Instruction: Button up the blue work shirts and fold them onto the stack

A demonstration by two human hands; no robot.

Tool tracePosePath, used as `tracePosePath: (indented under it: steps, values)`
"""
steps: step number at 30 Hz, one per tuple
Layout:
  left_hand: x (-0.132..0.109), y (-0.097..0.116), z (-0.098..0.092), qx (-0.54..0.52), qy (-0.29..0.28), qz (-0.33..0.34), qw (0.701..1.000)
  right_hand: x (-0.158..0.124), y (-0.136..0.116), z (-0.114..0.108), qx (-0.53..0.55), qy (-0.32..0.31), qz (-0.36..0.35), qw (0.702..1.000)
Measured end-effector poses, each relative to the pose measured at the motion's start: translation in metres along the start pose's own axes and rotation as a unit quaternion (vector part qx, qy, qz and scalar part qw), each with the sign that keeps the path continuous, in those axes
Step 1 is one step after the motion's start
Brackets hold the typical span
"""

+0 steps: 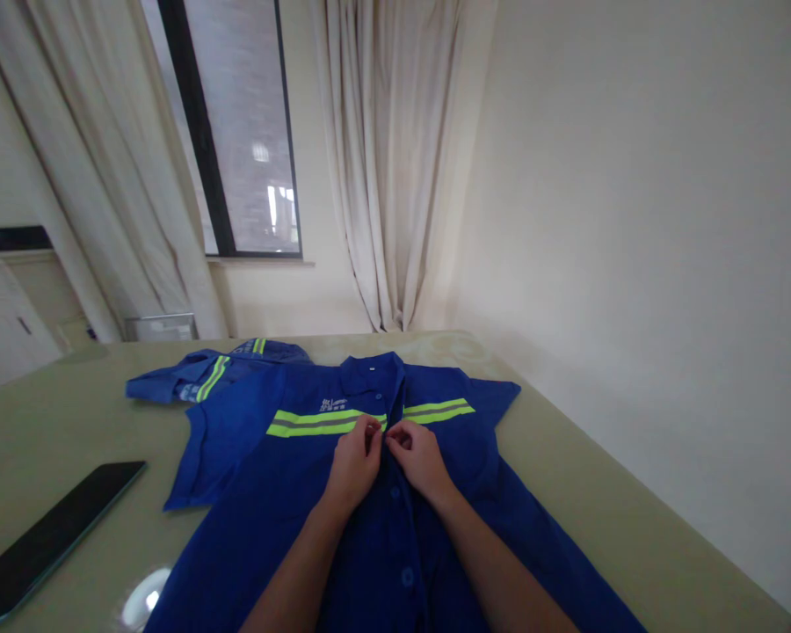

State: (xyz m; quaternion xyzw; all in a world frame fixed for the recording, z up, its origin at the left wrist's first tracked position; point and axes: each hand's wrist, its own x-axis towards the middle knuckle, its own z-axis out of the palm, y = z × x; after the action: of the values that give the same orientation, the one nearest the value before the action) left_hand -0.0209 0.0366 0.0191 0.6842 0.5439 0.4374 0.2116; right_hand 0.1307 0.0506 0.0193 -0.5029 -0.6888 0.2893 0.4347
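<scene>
A blue work shirt with yellow-green reflective stripes lies face up on the table, collar away from me. Both hands meet at its button placket, just below the chest stripe. My left hand pinches the left edge of the placket with curled fingers. My right hand pinches the right edge, fingertips nearly touching the left hand's. Several blue buttons run down the placket toward me between my forearms. Whether a button is between the fingers is hidden.
A second blue shirt with reflective stripes lies bunched behind the first, at the left. A dark flat tablet rests on the beige table at the left. Curtains, a window and a white wall stand behind.
</scene>
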Motion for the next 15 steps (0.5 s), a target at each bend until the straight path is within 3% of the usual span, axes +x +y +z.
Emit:
tracePosePath:
  steps: [5,11,15]
  values:
    - [0.005,-0.004,-0.001,-0.027,-0.011,-0.004,1.000,0.002,0.001,0.000,-0.049,0.031,-0.018,0.998]
    - [0.004,-0.002,-0.001,0.031,-0.037,0.024,0.999,0.013,0.011,0.000,-0.016,0.003,0.097,0.995]
    - [0.000,0.004,0.000,0.110,-0.051,0.053,0.991,0.019,0.017,-0.003,-0.012,-0.036,0.111,0.993]
